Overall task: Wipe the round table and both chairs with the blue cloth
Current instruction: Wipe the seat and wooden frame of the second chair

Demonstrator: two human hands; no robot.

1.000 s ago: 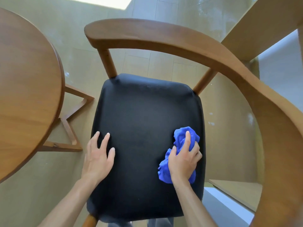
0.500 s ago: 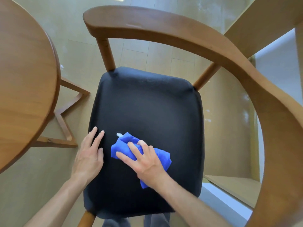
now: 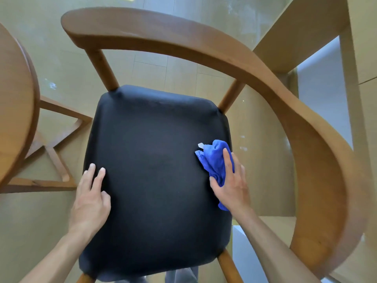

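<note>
A wooden chair with a curved back rail (image 3: pixel 204 48) and a black padded seat (image 3: pixel 155 170) stands below me. The crumpled blue cloth (image 3: pixel 214 160) lies on the seat's right edge. My right hand (image 3: pixel 232 186) presses it down with fingers stretched over it. On the seat's left edge rests my left hand (image 3: pixel 90 201), flat with straight fingers and holding nothing. The round wooden table (image 3: pixel 14 109) shows at the left edge of the view.
The table's wooden base (image 3: pixel 55 160) spreads over the floor just left of the chair. A pale wooden shelf unit (image 3: pixel 306 27) stands close behind the chair's back rail on the right. Pale floor boards (image 3: pixel 173 70) run ahead.
My right hand swept the cloth from the seat's right side to its left-middle and back to the right edge. The left hand stayed on the seat's left edge.
</note>
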